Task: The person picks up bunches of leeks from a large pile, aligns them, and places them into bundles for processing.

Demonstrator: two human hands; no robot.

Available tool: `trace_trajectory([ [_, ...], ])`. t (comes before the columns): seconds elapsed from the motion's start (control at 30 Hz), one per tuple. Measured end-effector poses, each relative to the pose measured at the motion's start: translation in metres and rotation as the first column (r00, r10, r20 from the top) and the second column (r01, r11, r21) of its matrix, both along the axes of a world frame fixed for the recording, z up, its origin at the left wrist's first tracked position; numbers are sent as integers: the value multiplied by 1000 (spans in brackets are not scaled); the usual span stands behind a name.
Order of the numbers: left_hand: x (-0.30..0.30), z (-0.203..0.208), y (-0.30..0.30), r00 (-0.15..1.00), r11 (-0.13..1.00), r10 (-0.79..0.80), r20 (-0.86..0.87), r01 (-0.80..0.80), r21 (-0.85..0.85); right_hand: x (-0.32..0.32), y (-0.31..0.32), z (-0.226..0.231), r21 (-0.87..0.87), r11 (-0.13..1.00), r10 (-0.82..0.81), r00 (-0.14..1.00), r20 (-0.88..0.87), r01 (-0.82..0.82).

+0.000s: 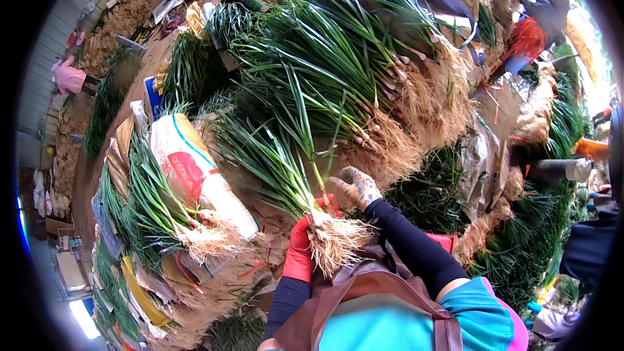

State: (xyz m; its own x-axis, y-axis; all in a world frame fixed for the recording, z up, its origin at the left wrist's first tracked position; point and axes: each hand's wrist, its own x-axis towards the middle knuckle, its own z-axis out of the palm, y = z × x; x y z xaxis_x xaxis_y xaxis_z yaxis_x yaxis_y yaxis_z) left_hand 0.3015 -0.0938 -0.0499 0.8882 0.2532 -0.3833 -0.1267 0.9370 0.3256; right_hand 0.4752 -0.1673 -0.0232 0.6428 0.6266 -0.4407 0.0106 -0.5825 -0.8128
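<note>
My left hand (299, 242), in a red glove, is closed round a bunch of green garlic (286, 190) at its lower stems. The pale roots (336, 242) hang over my lap and the long leaves point up and left. My right hand (355, 188), in a patterned glove, has its fingers curled at the lower end of a single green garlic stalk (316, 168), just above the bunch. That stalk stands more upright than the others; the fingertips are partly hidden.
A big heap of green garlic (325, 45) lies ahead, roots to the right. At left, another bunch (156, 198) rests by a white sack (214, 188) with a red patch. Cut leaves (426, 185) lie to the right. A person in pink (68, 77) is far left; others are at right.
</note>
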Motion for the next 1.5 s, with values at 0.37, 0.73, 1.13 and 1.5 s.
trace_trajectory([
  [0.37, -7, -8, 2, 986, 995, 92, -137, -96, -20, -1, 70, -33, 385, 889, -169, 958, -231, 250],
  [0.73, -1, 1, 5, 989, 992, 89, 116, -77, -98, 12, -7, -93, -309, 927, 343, 819, 460, -215],
  [1.13, 22, 23, 0, 961, 988, 135, 242, -111, -109, 86, -4, -6, -262, 965, 237, 405, 883, 6],
  [1.5, 18, 4, 3, 988, 996, 21, 154, -7, -88, -20, -45, 16, -258, 845, 534, 765, 360, -469],
])
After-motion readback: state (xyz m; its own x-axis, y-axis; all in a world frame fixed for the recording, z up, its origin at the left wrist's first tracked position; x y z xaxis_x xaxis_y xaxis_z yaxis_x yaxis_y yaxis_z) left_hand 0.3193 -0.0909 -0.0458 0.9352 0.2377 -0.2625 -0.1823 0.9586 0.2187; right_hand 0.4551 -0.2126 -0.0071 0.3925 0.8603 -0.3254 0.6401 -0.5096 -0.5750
